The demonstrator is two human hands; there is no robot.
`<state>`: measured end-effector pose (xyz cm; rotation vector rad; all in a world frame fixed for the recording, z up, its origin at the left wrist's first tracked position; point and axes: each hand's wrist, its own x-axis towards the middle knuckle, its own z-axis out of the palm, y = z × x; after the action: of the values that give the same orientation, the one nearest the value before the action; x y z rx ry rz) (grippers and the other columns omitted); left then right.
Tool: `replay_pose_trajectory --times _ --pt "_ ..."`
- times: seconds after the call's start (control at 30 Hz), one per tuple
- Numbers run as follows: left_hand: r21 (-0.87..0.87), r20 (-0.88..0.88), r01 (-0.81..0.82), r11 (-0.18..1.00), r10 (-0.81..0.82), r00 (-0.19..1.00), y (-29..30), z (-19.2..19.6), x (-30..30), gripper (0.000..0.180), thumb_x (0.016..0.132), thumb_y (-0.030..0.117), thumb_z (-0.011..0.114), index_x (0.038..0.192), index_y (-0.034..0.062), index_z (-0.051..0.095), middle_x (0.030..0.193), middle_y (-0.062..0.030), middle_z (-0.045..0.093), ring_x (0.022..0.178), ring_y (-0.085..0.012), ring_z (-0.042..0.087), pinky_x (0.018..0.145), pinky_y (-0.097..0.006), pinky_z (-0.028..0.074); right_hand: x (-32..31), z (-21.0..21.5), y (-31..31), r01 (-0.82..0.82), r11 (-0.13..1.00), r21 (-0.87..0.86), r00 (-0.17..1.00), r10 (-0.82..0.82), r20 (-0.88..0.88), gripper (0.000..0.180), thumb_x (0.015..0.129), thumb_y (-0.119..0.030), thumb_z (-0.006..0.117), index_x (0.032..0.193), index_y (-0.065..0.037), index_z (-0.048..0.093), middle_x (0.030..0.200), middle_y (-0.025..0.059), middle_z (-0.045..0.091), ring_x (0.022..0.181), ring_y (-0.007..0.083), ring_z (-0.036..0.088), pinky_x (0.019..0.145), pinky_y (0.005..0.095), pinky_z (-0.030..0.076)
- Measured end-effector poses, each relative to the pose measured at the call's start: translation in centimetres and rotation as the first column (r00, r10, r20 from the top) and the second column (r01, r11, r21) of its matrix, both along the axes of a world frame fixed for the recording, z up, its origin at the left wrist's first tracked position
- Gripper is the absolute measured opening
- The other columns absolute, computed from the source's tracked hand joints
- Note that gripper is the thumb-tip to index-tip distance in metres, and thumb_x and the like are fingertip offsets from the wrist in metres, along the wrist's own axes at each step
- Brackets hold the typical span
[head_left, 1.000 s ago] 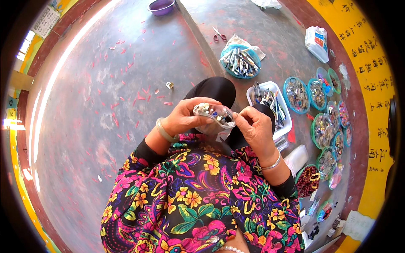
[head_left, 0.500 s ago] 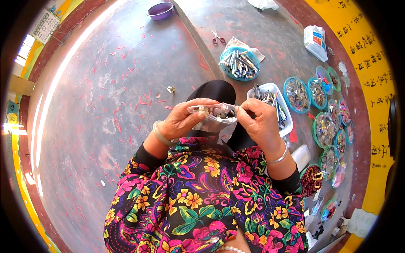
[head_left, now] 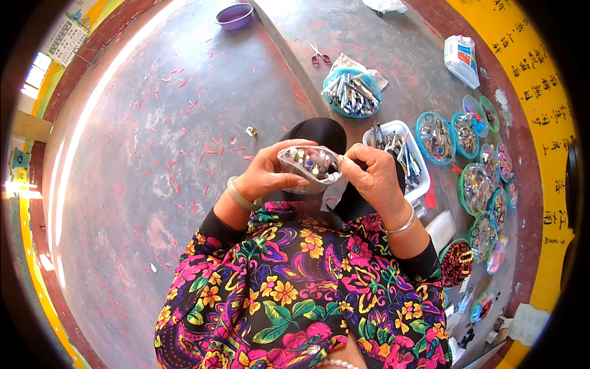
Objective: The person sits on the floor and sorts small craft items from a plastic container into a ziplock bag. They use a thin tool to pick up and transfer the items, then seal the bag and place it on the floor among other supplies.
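Observation:
A clear plastic bag is held up in front of my lap, its mouth facing me. Inside it stand several pens, of which mostly the ends show, white, dark and blue. My left hand is closed round the bag's left side, with the thumb across its near face. At the right corner of the mouth, my right hand pinches the rim between thumb and fingers. Just beyond my right hand is a white tub with more pens lying in it.
A teal basket of pens and red-handled scissors lie ahead. Several round baskets of small goods line the right side. A purple basin sits far off. Red scraps litter the floor to the left.
The bag's mouth has widened and tipped toward me, so more pen ends show inside. My left thumb has shifted across the bag's front. My right hand keeps its pinch.

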<state>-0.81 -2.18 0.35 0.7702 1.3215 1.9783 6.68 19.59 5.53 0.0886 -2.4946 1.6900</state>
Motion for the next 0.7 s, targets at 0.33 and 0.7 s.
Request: replay_pose_trajectory --times 0.33,0.7 --pt "0.040 0.016 -0.015 0.999 0.015 1.000 -0.1 -0.5 0.2 0.051 0.074 -0.004 0.069 0.121 -0.0033 0.047 0.121 -0.0166 0.057 0.110 -0.0213 0.056 0.094 -0.034 0.045 0.3 -0.9 0.1 -0.040 0.993 -0.111 0.999 0.038 -0.023 0.016 0.083 -0.013 0.061 0.073 0.000 0.060 0.062 0.0105 0.056 0.056 0.0128 0.053 0.052 0.0292 0.041" --pt "0.028 -0.006 0.018 0.999 -0.018 1.000 0.1 0.2 0.7 0.052 0.074 -0.008 0.065 0.123 -0.0083 0.047 0.121 -0.0249 0.055 0.112 -0.0291 0.057 0.095 -0.037 0.046 1.6 -12.2 15.2 0.649 0.736 -0.194 0.759 -0.643 0.103 0.018 0.086 -0.016 0.059 0.089 0.002 0.065 0.073 0.0066 0.066 0.063 0.0107 0.063 0.059 0.0255 0.048"
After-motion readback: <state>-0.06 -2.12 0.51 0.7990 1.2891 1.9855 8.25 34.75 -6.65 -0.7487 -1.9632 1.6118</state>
